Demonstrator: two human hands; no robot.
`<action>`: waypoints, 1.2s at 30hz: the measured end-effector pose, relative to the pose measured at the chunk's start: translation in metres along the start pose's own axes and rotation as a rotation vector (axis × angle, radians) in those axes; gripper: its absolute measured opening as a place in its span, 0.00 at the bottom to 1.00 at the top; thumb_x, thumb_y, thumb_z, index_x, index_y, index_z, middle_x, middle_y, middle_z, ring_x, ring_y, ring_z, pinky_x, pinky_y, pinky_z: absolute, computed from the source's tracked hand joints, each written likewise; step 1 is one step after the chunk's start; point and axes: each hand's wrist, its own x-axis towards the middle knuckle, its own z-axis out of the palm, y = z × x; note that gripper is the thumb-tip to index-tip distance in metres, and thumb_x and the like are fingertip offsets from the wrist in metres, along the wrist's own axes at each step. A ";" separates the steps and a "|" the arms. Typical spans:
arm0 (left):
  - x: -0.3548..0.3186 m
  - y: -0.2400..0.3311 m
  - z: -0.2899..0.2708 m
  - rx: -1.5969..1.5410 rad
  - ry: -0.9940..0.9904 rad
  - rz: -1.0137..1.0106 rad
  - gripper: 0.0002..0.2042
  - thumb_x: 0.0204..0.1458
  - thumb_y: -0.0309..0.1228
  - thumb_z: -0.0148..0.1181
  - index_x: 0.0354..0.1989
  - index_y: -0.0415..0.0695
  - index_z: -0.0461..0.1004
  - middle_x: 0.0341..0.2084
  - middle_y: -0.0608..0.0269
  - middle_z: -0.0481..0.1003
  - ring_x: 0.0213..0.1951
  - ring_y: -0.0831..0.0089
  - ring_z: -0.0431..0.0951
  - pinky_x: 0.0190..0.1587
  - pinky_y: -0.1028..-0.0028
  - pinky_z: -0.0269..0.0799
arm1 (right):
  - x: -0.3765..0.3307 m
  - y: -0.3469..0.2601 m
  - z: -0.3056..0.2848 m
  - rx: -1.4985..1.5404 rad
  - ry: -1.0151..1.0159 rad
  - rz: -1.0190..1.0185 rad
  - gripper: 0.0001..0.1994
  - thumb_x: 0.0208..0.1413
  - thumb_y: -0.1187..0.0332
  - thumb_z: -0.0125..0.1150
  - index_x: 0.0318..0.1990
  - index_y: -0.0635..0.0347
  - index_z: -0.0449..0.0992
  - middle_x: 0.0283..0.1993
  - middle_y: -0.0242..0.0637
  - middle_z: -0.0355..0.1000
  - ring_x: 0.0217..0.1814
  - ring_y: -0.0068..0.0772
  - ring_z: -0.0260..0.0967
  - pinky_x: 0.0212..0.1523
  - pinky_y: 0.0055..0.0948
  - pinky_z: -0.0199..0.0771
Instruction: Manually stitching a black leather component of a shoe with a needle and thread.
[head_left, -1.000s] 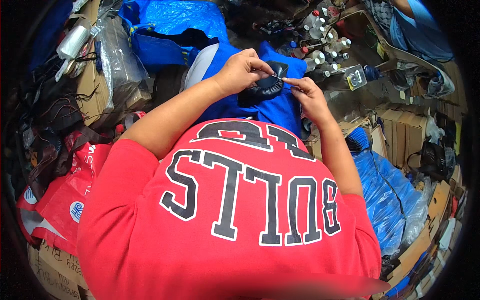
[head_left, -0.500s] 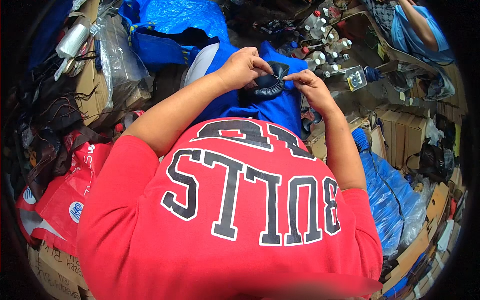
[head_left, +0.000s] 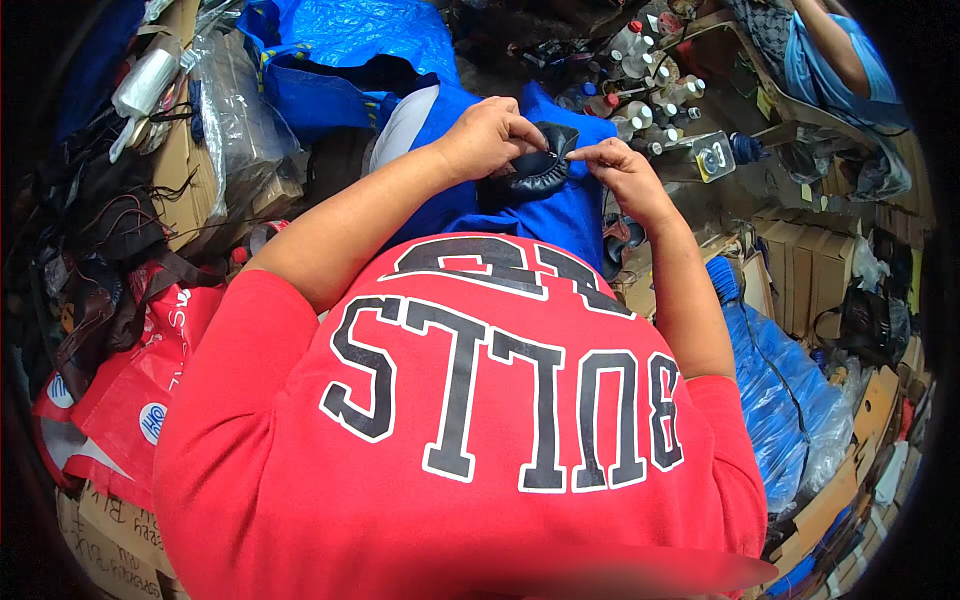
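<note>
A black leather shoe upper (head_left: 540, 180) with a puckered, gathered seam rests over the blue cloth on my lap (head_left: 590, 200). My left hand (head_left: 490, 138) is closed at its left side, thumb and index finger pinched near the upper's opening. From the other side comes my right hand (head_left: 625, 172), its thumb and index finger pressed together at the upper's right edge. A tiny pale glint lies between the two sets of fingertips, too small to name. The far side of the left fingers' grip is hidden.
Several plastic bottles (head_left: 650, 100) stand at the far right, near another person's arm (head_left: 838, 45). A blue tarp bag (head_left: 350, 40) lies ahead. Cardboard boxes (head_left: 810, 265) and blue plastic sheeting (head_left: 760, 370) are on the right; a red bag (head_left: 150, 370) sits on the left.
Both my hands stay almost where they were, pinched at the shoe upper. The other person's arm at the far right has shifted slightly.
</note>
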 end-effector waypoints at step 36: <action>0.009 -0.011 0.009 -0.103 -0.131 -0.068 0.08 0.42 0.21 0.62 0.32 0.45 0.80 0.24 0.64 0.66 0.28 0.73 0.74 0.30 0.78 0.72 | -0.001 0.022 0.010 0.348 -0.055 0.007 0.14 0.49 0.73 0.59 0.45 0.54 0.78 0.32 0.26 0.66 0.37 0.18 0.60 0.42 0.18 0.59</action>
